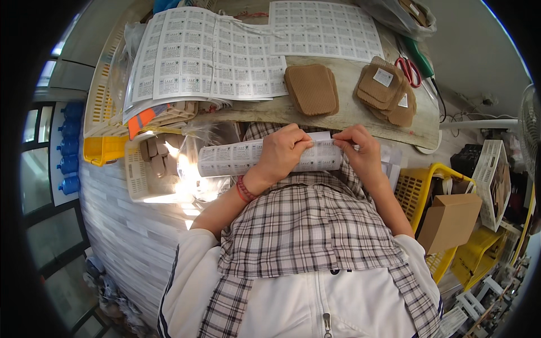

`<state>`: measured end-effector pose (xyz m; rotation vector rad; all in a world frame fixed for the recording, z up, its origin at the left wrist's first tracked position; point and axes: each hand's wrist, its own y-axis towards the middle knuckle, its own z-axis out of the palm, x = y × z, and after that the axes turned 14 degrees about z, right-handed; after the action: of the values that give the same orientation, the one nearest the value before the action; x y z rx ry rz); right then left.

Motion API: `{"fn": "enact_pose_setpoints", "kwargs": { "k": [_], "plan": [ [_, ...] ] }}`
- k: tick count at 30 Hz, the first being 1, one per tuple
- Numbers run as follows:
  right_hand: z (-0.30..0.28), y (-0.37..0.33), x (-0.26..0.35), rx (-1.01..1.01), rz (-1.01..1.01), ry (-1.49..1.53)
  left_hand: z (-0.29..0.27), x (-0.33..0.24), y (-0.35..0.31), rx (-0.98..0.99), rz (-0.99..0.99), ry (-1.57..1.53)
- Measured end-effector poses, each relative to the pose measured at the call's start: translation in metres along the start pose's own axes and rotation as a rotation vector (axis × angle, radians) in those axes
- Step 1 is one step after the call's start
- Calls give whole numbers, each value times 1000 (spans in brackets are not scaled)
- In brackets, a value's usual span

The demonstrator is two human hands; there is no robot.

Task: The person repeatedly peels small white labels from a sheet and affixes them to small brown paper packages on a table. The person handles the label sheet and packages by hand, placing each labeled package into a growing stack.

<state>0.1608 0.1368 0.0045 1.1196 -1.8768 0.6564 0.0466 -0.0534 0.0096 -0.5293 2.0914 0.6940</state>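
A curved strip of printed label sheet (231, 159) lies across my lap in front of the table edge. My left hand (283, 149) grips it near its right part, fingers and thumb closed on the paper. At its right end my right hand (360, 151) pinches the upper corner between thumb and fingertips. A blank white edge of the sheet shows between the two hands. On the table just beyond lies a stack of brown textured pads (311, 89). Farther right is another pile of brown pads (378, 84), with small white labels on some.
Large label sheets (186, 56) cover the table's left, and another sheet (327, 28) lies at the back. Red-handled scissors (409, 71) and a green-handled tool (418, 58) rest at right. A cream crate (135, 174) and a yellow basket (414, 191) flank me.
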Motion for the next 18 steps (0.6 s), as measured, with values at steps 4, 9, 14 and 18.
{"fn": "enact_pose_setpoints", "kwargs": {
  "k": [4,9,14,18],
  "plan": [
    [7,1,-2,-86,-84,5,-2,4,5,40,-68,-38],
    [14,2,-8,-204,-228,-107,-4,14,12,102,-155,-78],
    [19,3,-15,-249,-323,-150,-5,19,15,128,-173,-94],
    [22,3,-15,-278,-269,-109,-3,19,17,124,-169,-75]
  ]
}}
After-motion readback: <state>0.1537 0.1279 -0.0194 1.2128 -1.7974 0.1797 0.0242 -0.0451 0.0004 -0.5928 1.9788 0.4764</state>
